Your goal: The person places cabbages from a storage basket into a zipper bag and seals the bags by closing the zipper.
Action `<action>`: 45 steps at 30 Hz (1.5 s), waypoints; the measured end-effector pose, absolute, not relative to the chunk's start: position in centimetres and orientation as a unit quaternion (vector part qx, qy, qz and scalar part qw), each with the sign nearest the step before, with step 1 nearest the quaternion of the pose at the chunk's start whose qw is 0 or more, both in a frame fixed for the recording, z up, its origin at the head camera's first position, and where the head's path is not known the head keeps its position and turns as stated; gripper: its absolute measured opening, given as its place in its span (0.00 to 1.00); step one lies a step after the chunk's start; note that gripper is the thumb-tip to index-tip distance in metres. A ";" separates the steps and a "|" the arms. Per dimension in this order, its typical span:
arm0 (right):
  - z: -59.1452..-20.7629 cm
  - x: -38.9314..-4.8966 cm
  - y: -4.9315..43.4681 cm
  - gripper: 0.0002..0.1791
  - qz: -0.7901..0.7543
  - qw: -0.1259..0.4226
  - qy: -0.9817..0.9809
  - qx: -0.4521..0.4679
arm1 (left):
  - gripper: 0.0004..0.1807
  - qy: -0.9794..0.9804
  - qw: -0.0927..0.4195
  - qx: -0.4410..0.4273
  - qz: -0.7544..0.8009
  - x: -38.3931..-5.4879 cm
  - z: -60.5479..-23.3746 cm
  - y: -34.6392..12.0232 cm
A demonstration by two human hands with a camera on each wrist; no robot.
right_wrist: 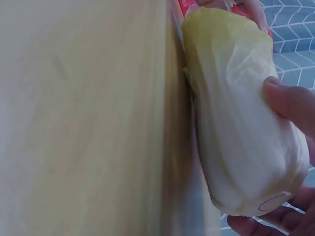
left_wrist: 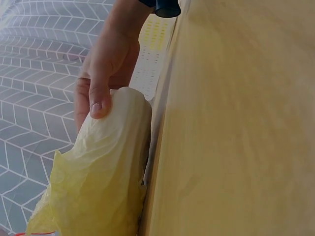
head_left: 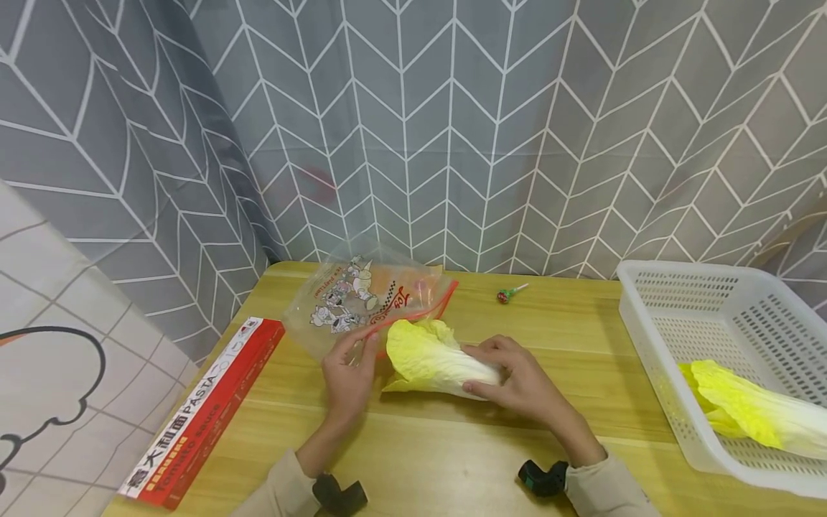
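Note:
My right hand (head_left: 526, 380) grips a small napa cabbage (head_left: 433, 362) by its white base, thumb on the near side. The cabbage lies on its side, with its yellow leafy end toward the left. In the right wrist view, the thumb presses the cabbage's (right_wrist: 246, 132) pale stalk and other fingers reach under its base. My left hand (head_left: 349, 373) pinches the red-edged mouth of a clear printed zip bag (head_left: 352, 298), beside the leaf tips. The bag lies flat behind that hand. The leaves cover part of the bag's red edge.
A red pasta box (head_left: 213, 409) lies slantwise along the table's left side. At the back is a small lollipop (head_left: 510, 293). A white perforated basket (head_left: 652, 359) on the right holds another cabbage (head_left: 756, 409). A patterned curtain (head_left: 452, 143) hangs behind the wooden table (head_left: 426, 459).

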State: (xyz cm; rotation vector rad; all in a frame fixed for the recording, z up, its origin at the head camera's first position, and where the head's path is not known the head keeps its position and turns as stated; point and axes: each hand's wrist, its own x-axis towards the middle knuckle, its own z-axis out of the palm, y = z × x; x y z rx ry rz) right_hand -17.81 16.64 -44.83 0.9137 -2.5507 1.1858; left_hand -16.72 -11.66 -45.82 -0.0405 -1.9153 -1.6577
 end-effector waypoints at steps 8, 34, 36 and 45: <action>-44.1 -17.5 16.5 0.32 0.376 0.093 -0.871 0.303 | 0.09 -0.713 0.308 -0.017 -0.630 -16.7 -46.0 -11.7; -42.7 -18.0 17.7 0.30 0.433 0.069 -0.862 0.256 | 0.10 -0.718 0.275 -0.020 -0.639 -16.7 -46.7 -11.7; -42.5 -18.1 18.0 0.28 0.473 0.048 -0.851 0.224 | 0.13 -0.722 0.271 -0.036 -0.636 -16.8 -46.8 -11.5; -42.7 -18.4 18.5 0.27 0.630 -0.053 -0.763 0.134 | 0.23 -0.729 0.267 -0.067 -0.627 -17.0 -47.0 -11.0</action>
